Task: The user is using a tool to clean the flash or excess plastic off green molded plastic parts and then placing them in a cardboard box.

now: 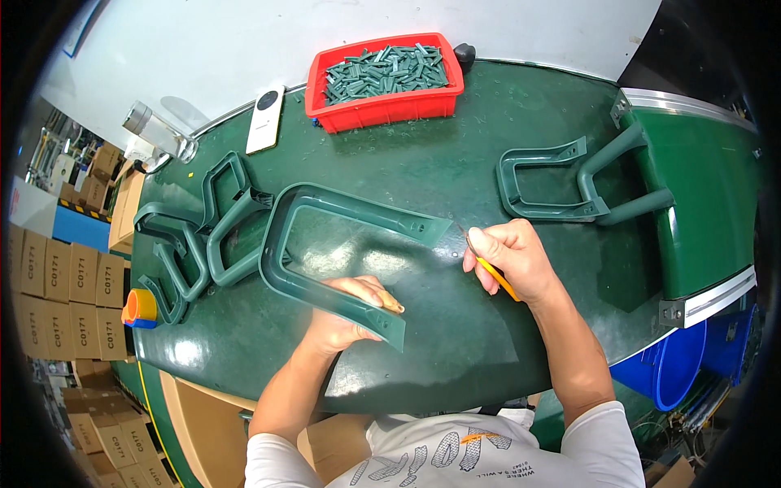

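Note:
My left hand (340, 320) is closed round the near arm of a dark green U-shaped plastic piece (279, 236), held tilted above the table. A tan covering shows on one of its fingertips. In my right hand (518, 259) is a slim craft knife with a yellow-orange handle (498, 278), pinched between thumb and fingers. Its thin blade points up and left, close to the end of the piece's far arm; whether they touch, I cannot tell. Several similar green U-shaped pieces (218, 252) lie together at the left.
A red bin (390, 119) of small green scraps stands at the back, beside a white phone (265, 122) and a clear bottle (163, 134). Two more U-shaped pieces (508, 183) lie near the green conveyor (704, 195). Tape rolls (141, 306) sit on the left edge.

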A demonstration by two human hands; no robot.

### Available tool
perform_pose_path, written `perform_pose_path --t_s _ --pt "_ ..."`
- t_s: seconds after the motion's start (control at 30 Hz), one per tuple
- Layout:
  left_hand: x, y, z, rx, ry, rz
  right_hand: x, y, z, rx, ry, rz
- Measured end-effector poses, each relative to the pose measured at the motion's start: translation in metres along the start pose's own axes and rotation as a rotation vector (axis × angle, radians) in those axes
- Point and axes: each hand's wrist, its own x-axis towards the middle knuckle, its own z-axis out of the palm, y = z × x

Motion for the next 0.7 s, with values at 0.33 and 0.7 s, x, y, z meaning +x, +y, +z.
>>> perform_pose_path --t_s 0.33,0.7 --pt "0.003 -0.001 -0.007 -0.366 0.231 -0.075 0.005 0.016 0.013 -0.26 0.126 -0.153" --pt "-0.002 -0.004 -0.024 -0.683 0.207 -0.09 0.005 0.018 0.023 -0.393 0.142 -0.186"
